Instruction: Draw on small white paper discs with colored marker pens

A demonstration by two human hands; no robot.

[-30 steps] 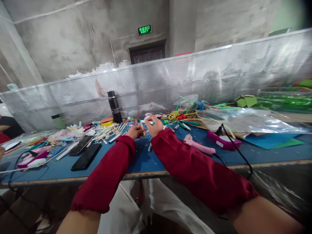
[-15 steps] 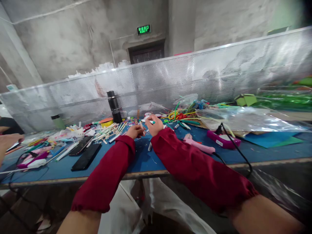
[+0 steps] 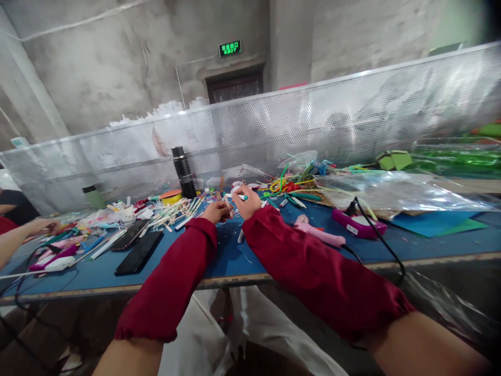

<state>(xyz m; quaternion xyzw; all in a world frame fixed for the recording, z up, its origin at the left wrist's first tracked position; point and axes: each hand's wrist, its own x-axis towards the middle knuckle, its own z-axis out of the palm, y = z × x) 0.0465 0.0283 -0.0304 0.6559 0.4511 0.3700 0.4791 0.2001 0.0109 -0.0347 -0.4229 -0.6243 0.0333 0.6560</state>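
My left hand [image 3: 216, 212] is closed in a pinch on a small light-wood stick [image 3: 227, 201], held upright a little above the blue table [image 3: 229, 261]. Just to its right, my right hand [image 3: 249, 203] grips a white marker pen [image 3: 241, 197] with a green end. The marker lies across the fingers, close to the stick; whether its tip touches the wood I cannot tell. Below my hands lies a small whitish cylinder [image 3: 240, 236]. A heap of thin craft sticks [image 3: 188, 210] is left of my left hand.
A black flask [image 3: 183, 172] stands behind the sticks. Two dark phones [image 3: 139, 253] lie at left, near a co-worker's hand [image 3: 46, 226]. A pink glue gun [image 3: 319, 232], a purple box with a cable [image 3: 359, 224] and clear plastic sheeting [image 3: 395, 190] lie at right. A perforated metal screen [image 3: 250, 130] runs behind.
My hands have hardly moved, still holding the stick and the marker close together. At far left, the co-worker's hand has reached further right over the clutter.
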